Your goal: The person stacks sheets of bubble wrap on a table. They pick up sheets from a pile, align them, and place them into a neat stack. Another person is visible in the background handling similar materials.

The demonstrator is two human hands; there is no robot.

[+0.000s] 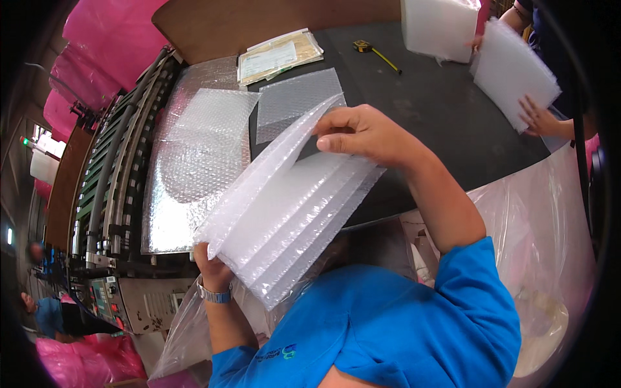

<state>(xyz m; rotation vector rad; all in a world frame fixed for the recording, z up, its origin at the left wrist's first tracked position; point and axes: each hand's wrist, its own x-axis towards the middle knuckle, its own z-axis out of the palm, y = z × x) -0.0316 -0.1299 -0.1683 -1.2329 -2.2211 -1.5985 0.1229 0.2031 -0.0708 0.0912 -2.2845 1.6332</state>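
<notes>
A stack of whitish bubble-wrap bags (278,213) is held tilted in front of my body, its layers fanned into several folds. My left hand (212,268), with a metal watch at the wrist, grips the lower left corner; most of its fingers are hidden behind the bags. At the upper end, my right hand (365,132) has curled fingers and thumb at the lifted top layer, which stands away from the rest. Just beyond lie a clear bubble-wrap sheet (213,126) and a smaller bubble-wrap piece (278,107).
On the dark tabletop (420,97) lie papers (275,61) and a yellow tape measure (363,46). A white stack (440,29) stands at the back right. Another person's hand (540,116) holds bubble-wrap sheets (514,74). A roller machine (110,174) is at left.
</notes>
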